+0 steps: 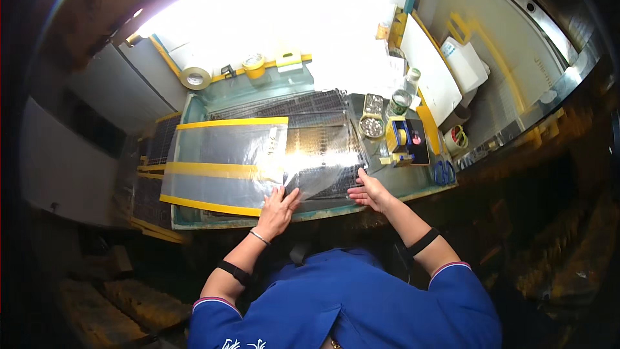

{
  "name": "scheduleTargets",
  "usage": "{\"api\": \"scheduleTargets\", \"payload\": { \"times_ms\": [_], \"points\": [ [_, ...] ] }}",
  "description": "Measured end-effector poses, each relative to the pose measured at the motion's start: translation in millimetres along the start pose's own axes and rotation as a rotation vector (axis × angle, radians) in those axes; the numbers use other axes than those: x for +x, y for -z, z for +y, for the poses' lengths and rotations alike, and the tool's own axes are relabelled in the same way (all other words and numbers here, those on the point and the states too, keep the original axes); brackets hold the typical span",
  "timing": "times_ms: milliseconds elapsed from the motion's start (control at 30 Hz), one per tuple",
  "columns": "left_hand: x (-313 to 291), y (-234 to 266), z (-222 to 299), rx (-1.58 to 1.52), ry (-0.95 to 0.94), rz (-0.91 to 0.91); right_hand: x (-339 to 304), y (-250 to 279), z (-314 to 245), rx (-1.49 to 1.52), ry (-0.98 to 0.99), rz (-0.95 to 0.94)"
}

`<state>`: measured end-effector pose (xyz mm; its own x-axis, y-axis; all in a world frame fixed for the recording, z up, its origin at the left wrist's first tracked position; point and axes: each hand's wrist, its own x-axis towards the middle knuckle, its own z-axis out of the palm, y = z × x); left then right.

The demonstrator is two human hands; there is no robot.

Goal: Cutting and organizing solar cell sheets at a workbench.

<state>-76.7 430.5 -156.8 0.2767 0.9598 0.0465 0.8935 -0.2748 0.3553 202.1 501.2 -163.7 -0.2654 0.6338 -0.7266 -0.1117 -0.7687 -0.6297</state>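
A transparent plastic sheet with yellow tape strips lies over a stack of dark, finely patterned film sheets on a glass-topped table. My left hand lies with its fingers spread on the lower right part of the taped sheet. My right hand is open, its thumb up and fingers pointing left, beside the lower right corner of the dark sheets. Whether its fingertips touch the film cannot be made out. Glare hides part of the film between my hands.
A yellow tape dispenser, small dishes, a bottle, a dark phone-like slab and blue-handled scissors are on the right. Tape rolls line the back left. More dark sheets lie left. Bright light washes out the back.
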Motion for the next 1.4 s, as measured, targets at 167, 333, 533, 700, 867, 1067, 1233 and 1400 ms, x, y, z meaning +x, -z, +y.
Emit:
{"api": "scheduleTargets", "payload": {
  "times_ms": [167, 333, 533, 700, 867, 1067, 1233, 1400],
  "points": [
    [-1, -2, -2, 0.052, -0.013, 0.015, 20, 3, -7, -0.536, 0.183, 0.191],
    [-3, -7, -5, 0.068, -0.026, 0.077, 14, -6, -13, -0.058, 0.072, 0.122],
    [-10, 1, -5, 0.171, -0.092, 0.023, 33, -15, -31, 0.079, 0.067, -0.088],
    [-21, 17, -21, -0.085, -0.083, -0.008, 37, -36, -31, 0.097, -0.008, -0.263],
    [-61, 15, -70, 0.098, 0.117, 0.047, 46, -35, -17, 0.004, 0.095, -0.27],
    [-79, 68, -88, 0.106, 0.078, 0.016, 21, -58, -14, 0.017, 0.088, -0.307],
    [-80, 128, -103, 0.194, -0.033, 0.17, 11, -84, -12, 0.13, 0.11, -0.363],
    [-75, 162, -129, 0.164, -0.058, 0.387, -11, -110, -17, 0.242, 0.207, -0.324]
  ]
}}
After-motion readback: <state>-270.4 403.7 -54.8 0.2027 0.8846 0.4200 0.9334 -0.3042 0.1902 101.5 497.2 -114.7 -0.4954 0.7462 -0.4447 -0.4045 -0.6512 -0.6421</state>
